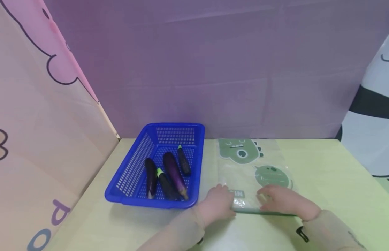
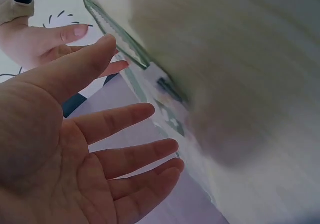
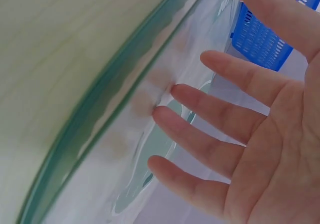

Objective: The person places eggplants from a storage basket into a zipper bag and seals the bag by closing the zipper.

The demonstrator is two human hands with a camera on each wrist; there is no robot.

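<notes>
A clear plastic zip bag [image 1: 249,177] with green cartoon prints lies flat on the table, its green zip edge [image 3: 107,116] toward me. My left hand [image 1: 217,204] is at the bag's near left corner, fingers extended and spread in the left wrist view. Over the near right part of the bag is my right hand [image 1: 282,200]. Its loosely spread fingers [image 3: 210,146] reach the plastic, though whether every fingertip touches it I cannot tell. Neither hand grips anything. Left of the bag, several dark purple eggplants [image 1: 173,170] lie in a blue plastic basket [image 1: 197,167].
The pale wooden table [image 1: 332,181] runs back to a purple curtain [image 1: 238,69]. Printed cloth walls stand on the left [image 1: 34,122] and right [image 1: 376,129]. The basket's near right corner is close to my left hand.
</notes>
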